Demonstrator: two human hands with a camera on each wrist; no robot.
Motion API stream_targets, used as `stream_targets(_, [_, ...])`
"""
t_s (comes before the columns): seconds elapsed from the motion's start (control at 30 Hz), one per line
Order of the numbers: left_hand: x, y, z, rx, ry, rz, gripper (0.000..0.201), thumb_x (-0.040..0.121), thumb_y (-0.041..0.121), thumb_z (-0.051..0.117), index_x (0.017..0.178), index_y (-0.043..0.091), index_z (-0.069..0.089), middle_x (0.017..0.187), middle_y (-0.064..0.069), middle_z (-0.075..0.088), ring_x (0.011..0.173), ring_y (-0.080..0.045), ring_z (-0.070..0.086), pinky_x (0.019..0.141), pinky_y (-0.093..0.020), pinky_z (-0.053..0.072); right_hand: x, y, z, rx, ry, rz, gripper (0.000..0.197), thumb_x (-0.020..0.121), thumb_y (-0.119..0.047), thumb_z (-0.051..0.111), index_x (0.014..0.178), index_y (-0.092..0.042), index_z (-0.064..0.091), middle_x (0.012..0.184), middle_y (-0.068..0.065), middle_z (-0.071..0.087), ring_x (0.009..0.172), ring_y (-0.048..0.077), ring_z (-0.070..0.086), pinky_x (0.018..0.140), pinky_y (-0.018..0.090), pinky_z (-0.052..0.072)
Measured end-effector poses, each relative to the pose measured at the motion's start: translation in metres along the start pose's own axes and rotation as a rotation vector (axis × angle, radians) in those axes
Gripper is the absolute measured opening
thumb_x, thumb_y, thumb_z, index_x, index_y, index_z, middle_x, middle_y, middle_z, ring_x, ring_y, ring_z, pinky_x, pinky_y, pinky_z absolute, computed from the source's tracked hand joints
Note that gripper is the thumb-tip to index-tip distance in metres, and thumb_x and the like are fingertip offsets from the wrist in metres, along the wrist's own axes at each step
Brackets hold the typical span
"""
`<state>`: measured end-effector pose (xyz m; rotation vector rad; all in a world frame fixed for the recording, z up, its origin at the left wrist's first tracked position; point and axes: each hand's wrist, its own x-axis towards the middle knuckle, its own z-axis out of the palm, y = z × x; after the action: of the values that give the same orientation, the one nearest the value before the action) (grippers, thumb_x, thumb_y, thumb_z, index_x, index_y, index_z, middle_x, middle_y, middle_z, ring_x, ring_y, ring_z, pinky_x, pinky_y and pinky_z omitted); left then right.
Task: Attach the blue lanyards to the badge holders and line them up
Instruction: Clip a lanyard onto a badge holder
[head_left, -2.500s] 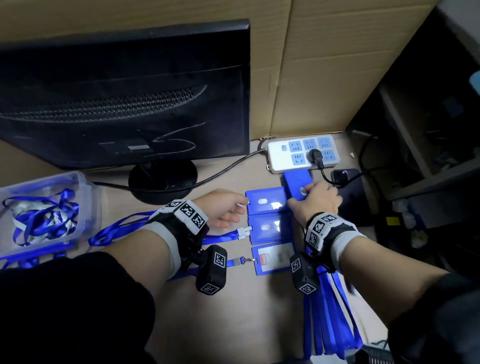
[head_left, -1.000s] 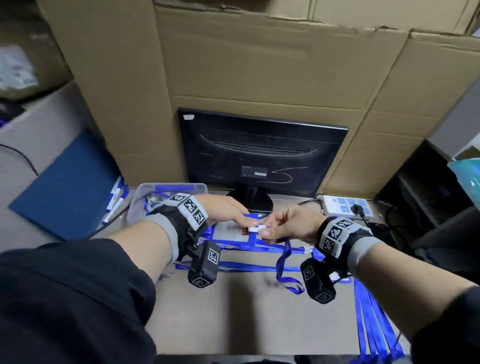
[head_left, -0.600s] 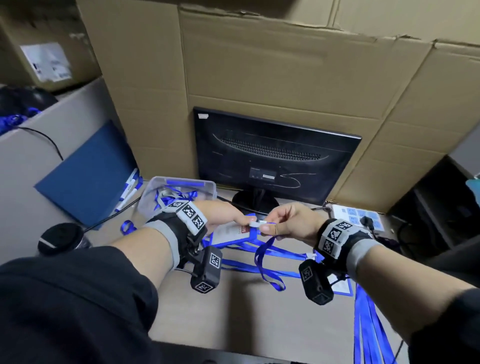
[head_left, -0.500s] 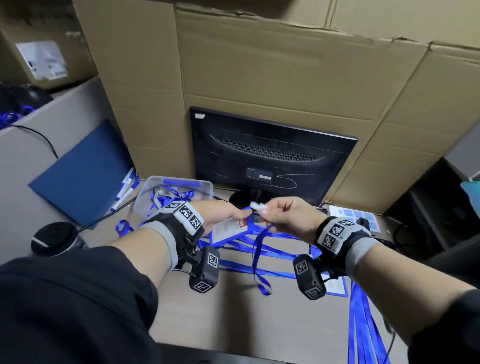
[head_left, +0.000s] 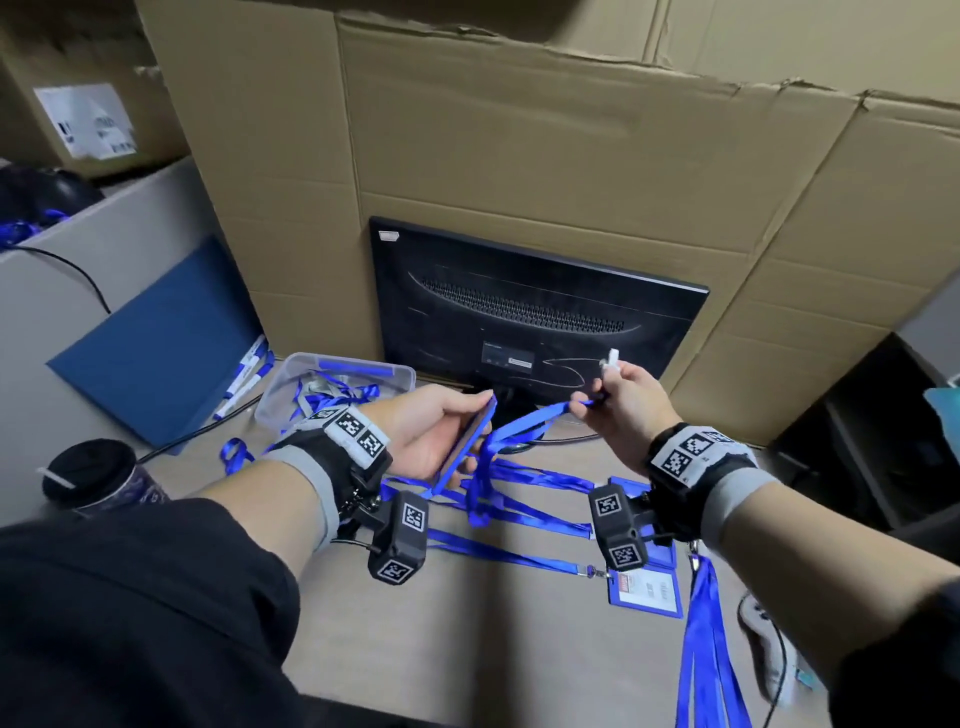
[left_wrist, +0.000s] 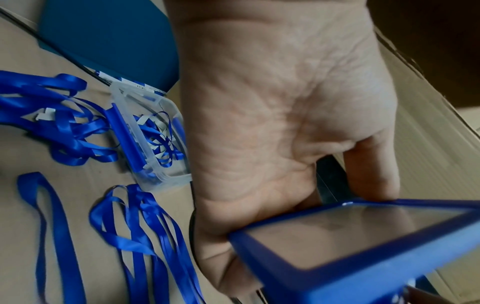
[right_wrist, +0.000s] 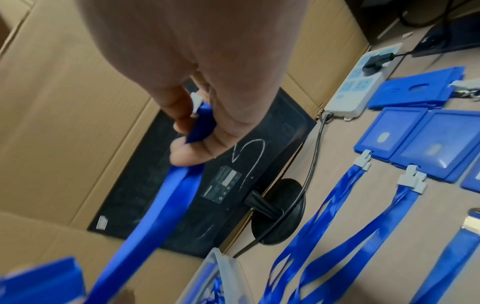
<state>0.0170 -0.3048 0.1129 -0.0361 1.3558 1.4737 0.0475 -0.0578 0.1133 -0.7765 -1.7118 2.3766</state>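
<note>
- Head view: a holder (head_left: 470, 441) is gripped by the left hand (head_left: 426, 436); the lanyard (head_left: 524, 421) is pinched by the right hand (head_left: 623, 405), clip (head_left: 612, 358) up, likely ready for hooking on.
- Left wrist view: the holder's slot is cut off.
- Right wrist view: fingers (right_wrist: 182, 115) are closed on the strap; the clip is half hidden. Finished ones (right_wrist: 405, 131) are lined up on the tabletop (right_wrist: 337, 164).

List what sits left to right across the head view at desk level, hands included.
Black cup → blue folder → clear plastic box → left hand holding a badge holder → right hand pinching a blue lanyard.
</note>
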Motion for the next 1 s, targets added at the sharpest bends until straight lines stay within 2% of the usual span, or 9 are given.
stream_targets(0.13, [-0.005, 0.005, -0.004, -0.085, 0.035, 0.056, 0.044, 0.094, 0.055, 0.053, 0.074, 0.016, 0.054, 0.073, -0.004, 0.054, 0.068, -0.023, 0.048, 0.066, -0.035, 0.036, 0.003, 0.012, 0.022, -0.145, -0.118, 0.019, 0.024, 0.088, 0.012, 0.038, 0.090, -0.012, 0.043, 0.072, 0.007, 0.039, 0.056, 0.015, 0.039, 0.050, 0.027, 0.044])
stream_targets(0.2, [-0.010, 0.009, -0.009, -0.149, 0.071, 0.121, 0.042, 0.094, 0.054, 0.054, 0.078, 0.016, 0.055, 0.075, -0.004, 0.053, 0.070, -0.025, 0.055, 0.064, -0.035, 0.038, -0.001, 0.021, 0.033, -0.360, -0.242, 0.049, 0.042, 0.077, 0.015, 0.045, 0.114, -0.006, 0.047, 0.081, 0.008, 0.045, 0.061, 0.014, 0.041, 0.050, 0.024, 0.037])
stream_targets(0.3, [-0.020, 0.012, -0.020, -0.237, 0.112, 0.181, 0.041, 0.095, 0.053, 0.053, 0.083, 0.014, 0.055, 0.079, -0.006, 0.054, 0.078, -0.029, 0.062, 0.065, -0.036, 0.044, -0.004, 0.041, 0.046, -0.668, -0.627, 0.154, 0.086, 0.056, 0.012, 0.068, 0.134, -0.015, 0.044, 0.112, 0.011, 0.056, 0.092, 0.022, 0.058, 0.068, 0.026, 0.049])
stream_targets(0.4, [-0.035, 0.011, -0.032, -0.269, 0.133, 0.211, 0.043, 0.097, 0.053, 0.051, 0.081, 0.013, 0.053, 0.076, -0.006, 0.058, 0.082, -0.029, 0.061, 0.067, -0.035, 0.045, -0.008, 0.061, 0.071, -0.690, -0.912, 0.254, 0.062, 0.074, 0.005, 0.080, 0.128, -0.008, 0.054, 0.108, 0.011, 0.062, 0.092, 0.022, 0.059, 0.078, 0.030, 0.050])
stream_targets(0.5, [-0.051, 0.006, -0.056, -0.286, 0.216, 0.223, 0.042, 0.099, 0.050, 0.050, 0.084, 0.012, 0.056, 0.074, -0.007, 0.059, 0.081, -0.028, 0.058, 0.062, -0.035, 0.053, -0.010, 0.075, 0.106, -0.789, -0.840, 0.150, 0.008, 0.095, -0.013, 0.068, 0.093, -0.006, 0.070, 0.080, 0.005, 0.065, 0.060, 0.011, 0.058, 0.056, 0.021, 0.048])
stream_targets(0.6, [-0.058, -0.009, -0.096, -0.287, 0.393, 0.252, 0.036, 0.100, 0.042, 0.053, 0.100, 0.009, 0.067, 0.094, -0.012, 0.067, 0.083, -0.030, 0.064, 0.065, -0.037, 0.060, 0.002, 0.091, 0.138, -0.768, -0.731, 0.168, 0.017, 0.101, -0.013, 0.059, 0.086, -0.009, 0.068, 0.074, 0.003, 0.068, 0.052, 0.007, 0.060, 0.050, 0.021, 0.051])
stream_targets(0.7, [-0.065, -0.026, -0.140, -0.307, 0.514, 0.242, 0.046, 0.100, 0.043, 0.052, 0.124, 0.007, 0.068, 0.124, -0.017, 0.066, 0.112, -0.036, 0.066, 0.093, -0.047, 0.057, 0.019, 0.112, 0.169, -0.695, -0.579, 0.126, 0.015, 0.099, -0.013, 0.061, 0.092, -0.002, 0.069, 0.082, 0.012, 0.070, 0.063, 0.021, 0.061, 0.063, 0.033, 0.055])
stream_targets(0.83, [-0.056, -0.058, -0.230, -0.108, 0.717, 0.093, 0.064, 0.071, 0.073, 0.072, 0.121, 0.032, 0.070, 0.131, -0.004, 0.066, 0.120, -0.027, 0.064, 0.105, -0.050, 0.047, 0.034, 0.134, 0.217, -0.436, -0.434, 0.152, 0.022, 0.100, 0.009, 0.046, 0.089, -0.001, 0.063, 0.076, 0.009, 0.062, 0.061, 0.020, 0.057, 0.052, 0.025, 0.054])
stream_targets(1.0, [-0.071, -0.074, -0.270, 0.045, 0.596, -0.156, 0.091, 0.047, 0.082, 0.081, 0.127, 0.043, 0.064, 0.134, 0.018, 0.062, 0.126, -0.014, 0.056, 0.105, -0.050, 0.046, 0.060, 0.153, 0.270, -0.467, -0.342, 0.076, 0.024, 0.100, 0.007, 0.046, 0.098, -0.002, 0.068, 0.083, 0.001, 0.068, 0.069, 0.005, 0.063, 0.062, 0.013, 0.049])
